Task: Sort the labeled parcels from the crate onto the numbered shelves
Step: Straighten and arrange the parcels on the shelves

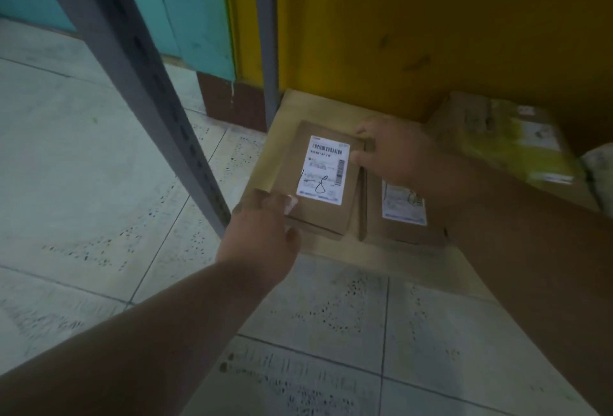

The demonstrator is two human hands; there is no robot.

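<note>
Head view, looking down at a low shelf near the floor. Going left to right: pale speckled floor tiles [83,167] are filling the left side, crossed by a grey slotted upright [139,84] of the shelving that is leaning diagonally through the picture. Behind it a teal wall [185,1] is meeting a yellow wall [431,17] at a second grey post.

The left hand [262,233] is gripping the near left corner of a flat brown parcel [326,180], fingers curled onto its edge. The parcel is carrying a white label [323,172] with a barcode and a handwritten mark that is reading like an 8. The right hand [391,153] is holding the parcel's far right edge, thumb and fingers wrapping it. The parcel is lying flat on, or just above, the tan shelf board [298,107]; which one is unclear.

Just beside it to the right, a second labeled parcel [398,216] is lying on the same board, partly under the right forearm. Farther right, a blurred box with yellow-green tape [504,137] is sitting against the yellow wall.

Judging by this, sorting is well underway: several parcels are already sitting shelved, and this one is being set down. The crate is out of view, so how many are remaining cannot be told.
</note>
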